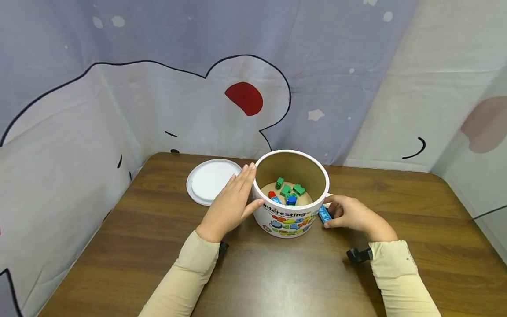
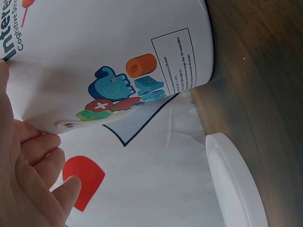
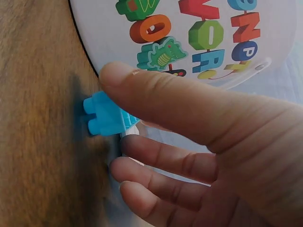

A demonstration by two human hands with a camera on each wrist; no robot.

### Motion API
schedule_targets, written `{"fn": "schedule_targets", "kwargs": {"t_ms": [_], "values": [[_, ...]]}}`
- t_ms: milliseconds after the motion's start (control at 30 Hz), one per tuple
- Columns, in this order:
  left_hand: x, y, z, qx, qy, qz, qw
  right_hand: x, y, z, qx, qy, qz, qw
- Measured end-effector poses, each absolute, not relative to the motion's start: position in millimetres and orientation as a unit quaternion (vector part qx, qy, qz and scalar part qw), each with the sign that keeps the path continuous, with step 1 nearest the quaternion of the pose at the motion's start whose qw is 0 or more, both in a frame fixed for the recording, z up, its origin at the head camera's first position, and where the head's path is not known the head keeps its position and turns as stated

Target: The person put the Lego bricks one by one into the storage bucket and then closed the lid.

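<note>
A white bucket (image 1: 259, 218) with printed toy pictures stands upright on the table. My left hand (image 1: 231, 203) lies along its left side with straight fingers, fingertips up at the rim. Beside the bucket's right side, my right hand (image 1: 350, 214) pinches a light blue toy building block (image 1: 324, 214) between thumb and forefinger. In the right wrist view the block (image 3: 106, 116) shows its studs pointing away from the palm, low over the table, while the other fingers curl loosely. Inside the bucket lie several green blocks (image 1: 299, 189), a red block (image 1: 271, 194) and a dark blue block (image 1: 291, 200).
A round white lid (image 1: 211, 178) lies on the wooden table (image 1: 158, 233) to the left of the bucket, partly behind my left hand. A printed curtain (image 1: 178, 97) hangs along the table's back edge. Something pale (image 1: 328, 198) shows behind my right fingers.
</note>
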State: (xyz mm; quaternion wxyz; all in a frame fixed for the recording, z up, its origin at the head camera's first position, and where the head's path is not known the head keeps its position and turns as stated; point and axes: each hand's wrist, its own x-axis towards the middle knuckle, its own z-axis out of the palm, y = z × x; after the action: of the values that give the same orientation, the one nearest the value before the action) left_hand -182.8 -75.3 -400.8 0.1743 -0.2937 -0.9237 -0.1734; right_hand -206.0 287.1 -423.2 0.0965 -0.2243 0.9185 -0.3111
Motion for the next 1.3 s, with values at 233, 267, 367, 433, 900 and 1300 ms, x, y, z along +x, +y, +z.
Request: {"fn": "schedule_targets", "kwargs": {"t_ms": [233,267,367,433,900,1300], "values": [[-182,-75,-400,-0.295,-0.923,-0.174,0.174,-204,286,-423,-0.222,0.92,-0.311,0.09],[-182,-75,-400,-0.295,-0.923,-0.174,0.174,-204,286,-423,-0.222,0.92,-0.31,0.088],[-182,-75,-400,-0.298,-0.921,-0.175,0.179,-204,285,-424,-0.219,0.923,-0.305,0.08],[-182,-75,-401,-0.299,-0.92,-0.176,0.181,-204,285,-424,-0.218,0.925,-0.302,0.074],[-183,-75,-403,-0.295,-0.923,-0.173,0.176,-201,285,-413,-0.199,0.931,-0.307,0.006],[-184,-75,-403,-0.296,-0.922,-0.173,0.178,-193,294,-395,-0.195,0.925,-0.32,-0.059]]}}
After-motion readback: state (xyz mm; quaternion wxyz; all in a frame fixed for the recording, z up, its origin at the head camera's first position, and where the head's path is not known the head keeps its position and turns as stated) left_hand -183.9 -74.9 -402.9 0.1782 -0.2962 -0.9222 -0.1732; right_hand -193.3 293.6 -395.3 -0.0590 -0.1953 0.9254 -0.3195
